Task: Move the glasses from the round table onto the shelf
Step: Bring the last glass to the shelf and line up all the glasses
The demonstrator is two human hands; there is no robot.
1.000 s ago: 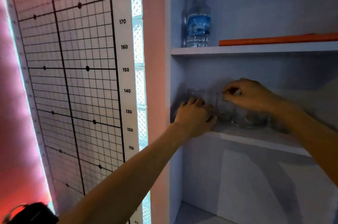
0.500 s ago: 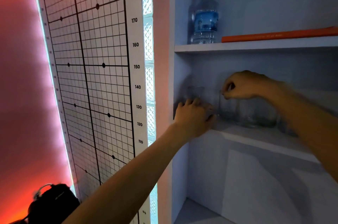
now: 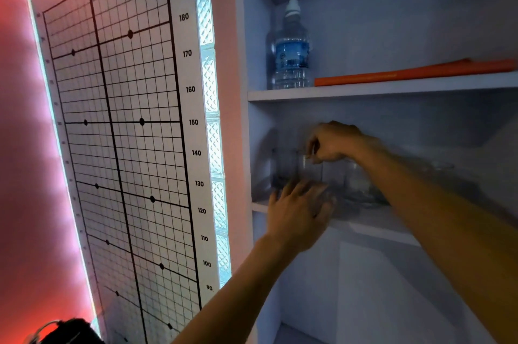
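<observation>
Several clear glasses stand in a row on the white middle shelf (image 3: pixel 375 230), hard to tell apart in the dim light. My right hand (image 3: pixel 335 144) reaches in from the right and pinches the rim of one glass (image 3: pixel 310 172) from above. Just in front of the shelf edge, my left hand (image 3: pixel 297 213) has its fingers spread, the fingertips near the base of the left glasses (image 3: pixel 283 168). Another glass (image 3: pixel 356 182) stands to the right, partly hidden by my right forearm.
On the shelf above stand a water bottle (image 3: pixel 292 54) and a flat orange object (image 3: pixel 414 71). A posture chart (image 3: pixel 120 133) covers the wall on the left, beside a glass-block strip (image 3: pixel 214 147). A dark object (image 3: pixel 70 331) lies at the bottom left.
My left hand has loosened from its closed grip, spread its fingers and drawn back slightly from the shelf. My right hand stays pinched at the glass rim. The view has tilted upward.
</observation>
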